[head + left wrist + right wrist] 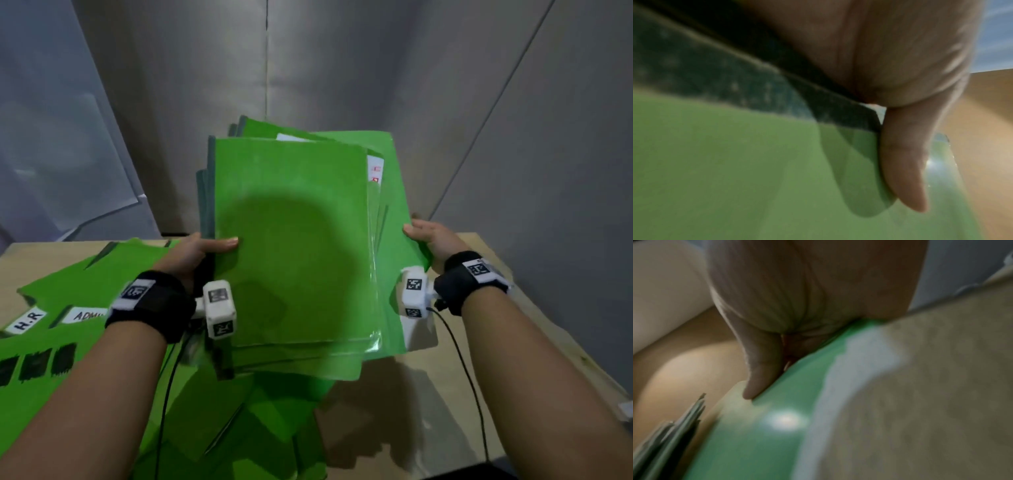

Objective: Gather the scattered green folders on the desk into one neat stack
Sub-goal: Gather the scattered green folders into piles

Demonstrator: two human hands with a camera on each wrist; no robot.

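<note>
A bundle of several green folders (294, 246) is held up above the desk, its sheets fanned and uneven. My left hand (202, 250) grips the bundle's left, dark-spined edge, thumb lying on the top cover. My right hand (428, 236) grips the right edge of the lowest, widest folder. In the left wrist view the thumb (904, 162) presses on the green cover (735, 162) beside the dark spine. The right wrist view shows my thumb (760, 369) on a glossy green folder (777, 426). More green folders (68, 308) lie scattered on the desk at the left, some with white labels.
The tan desk (479, 359) shows bare surface at the right under my right arm. Further green folders (239, 428) lie below the bundle near the front edge. Grey partition walls (342, 68) close the back. Thin black cables hang from both wrist cameras.
</note>
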